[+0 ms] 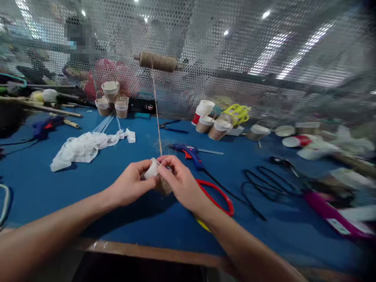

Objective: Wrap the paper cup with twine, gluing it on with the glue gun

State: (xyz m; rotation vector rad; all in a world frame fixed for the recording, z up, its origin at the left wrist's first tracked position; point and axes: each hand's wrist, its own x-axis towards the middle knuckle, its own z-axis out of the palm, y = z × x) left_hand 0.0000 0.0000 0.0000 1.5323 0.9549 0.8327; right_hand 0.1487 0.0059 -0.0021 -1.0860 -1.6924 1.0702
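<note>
A small cup [152, 170], white with brown twine round its lower part, lies tilted between my two hands over the blue table. My left hand [132, 181] is wrapped round its white part. The fingers of my right hand [178, 176] are pinched at the cup's side, where a strand of twine [156, 111] comes down. That strand runs taut from a twine spool [158, 61] on a rod at the mesh panel. Part of the cup is hidden behind my fingers.
A blue glue gun [190, 153] lies beyond my right hand, near a red ring-shaped handle [227, 199]. White cloth [84, 148] lies at the left. Twine-wrapped cups [110, 92] stand at the back left, more cups [219, 128] at the back right. Black cable [264, 182] coils at the right.
</note>
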